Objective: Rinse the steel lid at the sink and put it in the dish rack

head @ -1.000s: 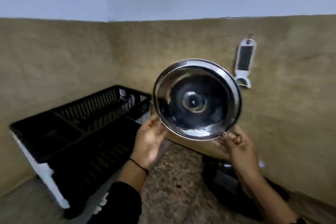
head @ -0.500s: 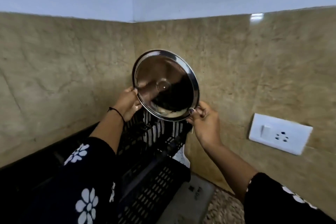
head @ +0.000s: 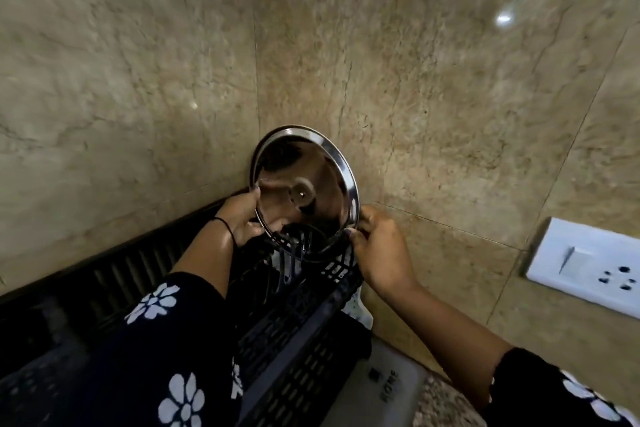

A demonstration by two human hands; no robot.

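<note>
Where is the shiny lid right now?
The lid is mid-frame, on edge at the rack's far end by the wall corner, between the left hand and right hand.

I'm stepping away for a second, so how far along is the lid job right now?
Rinsing can't be confirmed; the sink is out of view. In hand: the left hand and right hand hold the steel lid upright by its rim, its lower edge at the black dish rack in the corner. Left: seat it and let go.

Home kitchen: beige marble-look wall tiles, black slotted plastic dish rack in corner, speckled granite tabletop, white wall switch-socket plate.
</note>
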